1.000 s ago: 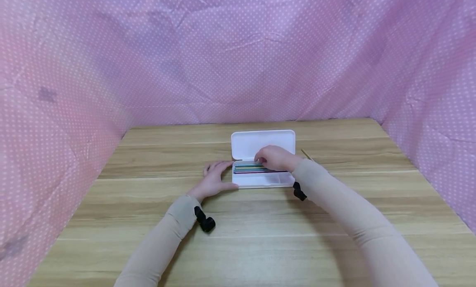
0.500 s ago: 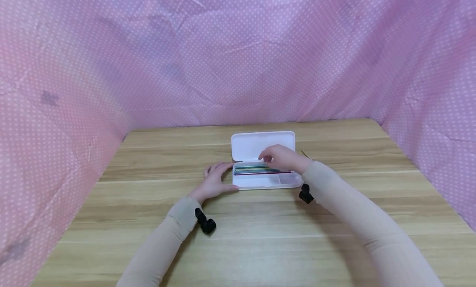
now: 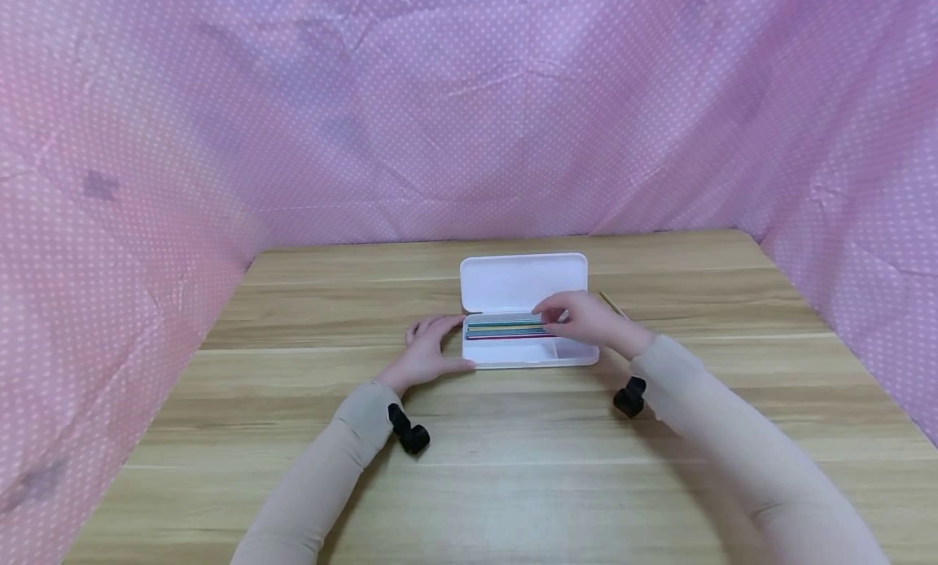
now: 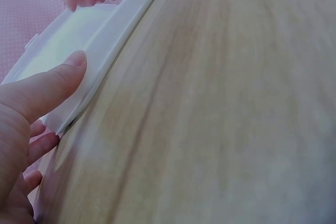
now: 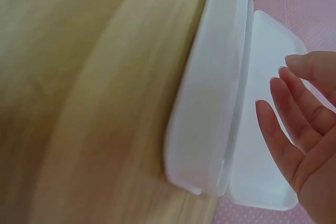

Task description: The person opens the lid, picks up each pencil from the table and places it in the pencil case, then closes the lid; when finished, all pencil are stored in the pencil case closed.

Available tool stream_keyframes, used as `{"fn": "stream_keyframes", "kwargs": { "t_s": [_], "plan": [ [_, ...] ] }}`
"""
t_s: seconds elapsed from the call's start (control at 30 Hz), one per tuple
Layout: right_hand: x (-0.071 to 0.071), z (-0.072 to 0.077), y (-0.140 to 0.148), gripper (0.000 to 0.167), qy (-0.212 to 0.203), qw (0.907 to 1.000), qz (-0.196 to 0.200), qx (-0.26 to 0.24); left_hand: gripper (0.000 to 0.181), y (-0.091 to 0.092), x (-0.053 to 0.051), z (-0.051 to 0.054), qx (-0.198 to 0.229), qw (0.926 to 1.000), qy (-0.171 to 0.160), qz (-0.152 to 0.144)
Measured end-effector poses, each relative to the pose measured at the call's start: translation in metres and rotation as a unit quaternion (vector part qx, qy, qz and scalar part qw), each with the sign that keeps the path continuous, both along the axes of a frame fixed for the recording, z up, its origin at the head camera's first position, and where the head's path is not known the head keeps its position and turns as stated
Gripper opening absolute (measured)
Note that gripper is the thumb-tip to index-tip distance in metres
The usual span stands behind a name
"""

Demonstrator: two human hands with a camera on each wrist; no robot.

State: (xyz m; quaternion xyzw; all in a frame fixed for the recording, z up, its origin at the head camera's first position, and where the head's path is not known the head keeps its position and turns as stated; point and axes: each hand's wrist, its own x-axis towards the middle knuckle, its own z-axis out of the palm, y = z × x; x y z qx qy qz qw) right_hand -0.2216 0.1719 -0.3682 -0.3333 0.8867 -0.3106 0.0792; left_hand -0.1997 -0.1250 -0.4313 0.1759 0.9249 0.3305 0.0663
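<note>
A white pencil case (image 3: 509, 352) stands on the table with its lid (image 3: 523, 282) raised at the back. Several coloured pencils (image 3: 504, 329) lie lengthwise in its rear compartment: green, yellow, blue and dark red. My left hand (image 3: 425, 355) holds the case's left end, thumb at the front edge and fingers towards the back corner. Over the right part of the case hovers my right hand (image 3: 582, 317), fingers loosely bent. In the right wrist view its fingertips (image 5: 265, 109) are apart, with nothing between them. It hides the pencils' right ends in the head view.
A thin gold-coloured stick (image 3: 612, 304), perhaps another pencil, lies on the wooden table (image 3: 498, 467) behind my right wrist, partly hidden. The case's front has a long tray and a small right compartment (image 3: 576, 349). Pink dotted cloth (image 3: 469, 125) hangs around the back and sides.
My right hand has moved right along the case and slightly back towards me, uncovering more of the pencils. My left hand stays at the case's left end.
</note>
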Motion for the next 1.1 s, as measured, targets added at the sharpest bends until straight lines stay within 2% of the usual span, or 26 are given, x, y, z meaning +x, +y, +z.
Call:
{"fn": "stream_keyframes", "kwargs": {
  "t_s": [0.17, 0.57, 0.87, 1.1],
  "plan": [
    [0.005, -0.006, 0.014, 0.026, 0.034, 0.9994, 0.002, -0.005, 0.086, 0.0, -0.001, 0.001, 0.0, 1.0, 0.002, 0.001],
    [0.014, -0.007, 0.049, 0.029, -0.002, 0.9984, -0.055, -0.015, 0.086, 0.0, 0.0, 0.002, 0.002, 1.0, 0.001, -0.007],
    [0.013, -0.002, 0.07, 0.03, 0.0, 0.9953, -0.094, -0.022, 0.085, -0.001, 0.0, 0.002, 0.003, 1.0, 0.001, -0.006],
    [0.011, 0.006, 0.083, 0.031, -0.009, 0.992, -0.126, -0.003, 0.085, -0.001, 0.0, 0.003, 0.0, 1.0, -0.002, -0.003]
  ]
}}
